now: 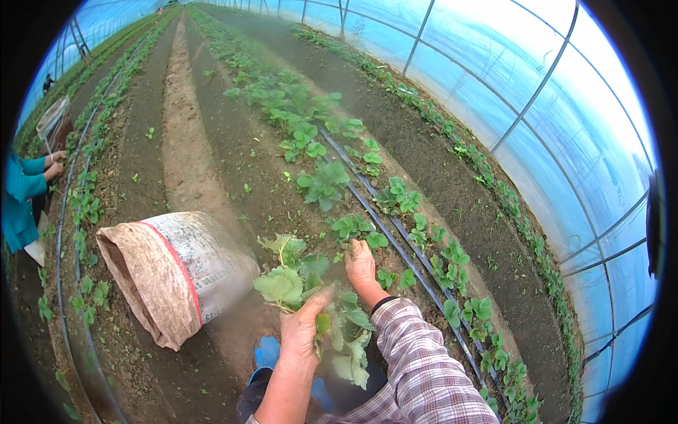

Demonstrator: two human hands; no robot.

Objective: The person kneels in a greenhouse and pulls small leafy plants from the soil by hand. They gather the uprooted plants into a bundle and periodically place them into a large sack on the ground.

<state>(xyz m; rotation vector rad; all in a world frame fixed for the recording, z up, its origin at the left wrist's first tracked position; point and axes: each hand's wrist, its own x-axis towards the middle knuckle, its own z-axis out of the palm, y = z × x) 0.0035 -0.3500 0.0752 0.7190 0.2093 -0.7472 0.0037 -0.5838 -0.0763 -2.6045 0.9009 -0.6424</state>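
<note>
My left hand (302, 331) is closed around a loose bunch of green strawberry leaves (280, 286), which spread out on both sides of it. Further right, my right hand (361, 265) reaches down to the base of a small strawberry plant (349, 227) growing in the bed; its fingertips are at the stems, and whether they grip any is hard to tell. A dirty woven sack (217, 259) with a red stripe lies on its side left of my hands, its mouth facing the lower left.
Black drip hoses (381, 225) run along the bed, just right of my right hand. Rows of strawberry plants flank a bare soil furrow (183, 106). A co-worker in a teal top (24, 196) is at the far left, near another sack (53, 119). Plastic greenhouse film (572, 159) curves over the right.
</note>
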